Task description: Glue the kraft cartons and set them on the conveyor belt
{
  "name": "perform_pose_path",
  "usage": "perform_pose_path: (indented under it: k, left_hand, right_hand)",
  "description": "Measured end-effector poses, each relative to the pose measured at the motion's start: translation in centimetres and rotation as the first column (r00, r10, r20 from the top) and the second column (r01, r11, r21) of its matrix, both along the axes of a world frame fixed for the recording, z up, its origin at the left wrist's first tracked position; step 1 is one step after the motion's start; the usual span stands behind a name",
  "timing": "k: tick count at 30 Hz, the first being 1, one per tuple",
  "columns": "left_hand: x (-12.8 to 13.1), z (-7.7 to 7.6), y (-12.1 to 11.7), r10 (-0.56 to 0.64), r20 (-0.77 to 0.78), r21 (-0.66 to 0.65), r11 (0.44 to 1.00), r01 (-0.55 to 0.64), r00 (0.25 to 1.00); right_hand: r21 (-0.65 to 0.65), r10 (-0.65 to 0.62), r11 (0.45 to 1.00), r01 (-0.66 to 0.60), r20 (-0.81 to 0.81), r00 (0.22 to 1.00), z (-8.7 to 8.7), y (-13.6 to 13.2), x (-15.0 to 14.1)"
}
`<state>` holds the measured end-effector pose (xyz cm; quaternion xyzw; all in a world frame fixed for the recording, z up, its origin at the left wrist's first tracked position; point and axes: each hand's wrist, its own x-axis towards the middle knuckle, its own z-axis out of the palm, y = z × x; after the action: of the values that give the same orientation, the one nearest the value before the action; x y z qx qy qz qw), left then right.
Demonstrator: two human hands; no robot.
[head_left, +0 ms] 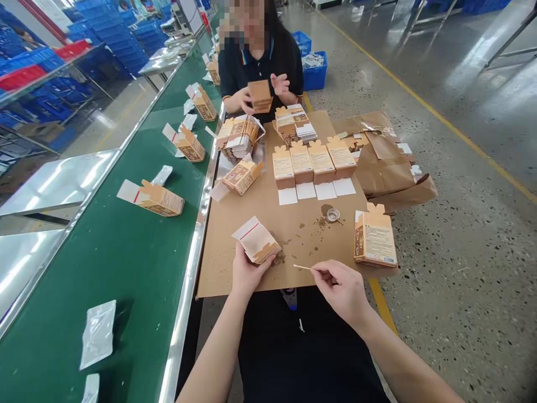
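Note:
My left hand [246, 274] grips a small folded cardboard box [257, 239] with a white flap and a red strip, held tilted over the brown board [235, 268]. My right hand [342, 288] pinches a thin stick [302, 267] whose tip points left toward the box. A small round glue cup [333, 215] sits on the board ahead, among brown stains. A stack of flat boxes [375, 238] lies near my right hand.
Several finished boxes [312, 162] stand in a row mid-board. More boxes lie on the green conveyor belt [104, 268] at left. Opposite, a person in a dark shirt [260, 61] folds a box. Brown wrapping paper [390, 168] lies right; blue crates [314, 70] behind.

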<state>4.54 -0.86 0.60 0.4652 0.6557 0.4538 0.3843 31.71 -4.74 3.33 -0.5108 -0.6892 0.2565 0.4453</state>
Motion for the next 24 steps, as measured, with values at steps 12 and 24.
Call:
perform_pose_path:
  k: [12, 24]
  left_hand:
    - [-2.0, -0.2, 1.0, 0.091, -0.005, 0.023, 0.996, -0.091, 0.996]
    - [-18.1, 1.4, -2.7, 0.633, 0.091, 0.266, 0.729, -0.631, 0.769]
  right_hand:
    - [0.026, -0.020, 0.999, 0.021, -0.041, 0.999, 0.6, -0.8, -0.4]
    - [0.046, 0.057, 0.997, -0.054, -0.079, 0.995, 0.7, 0.1, -1.3]
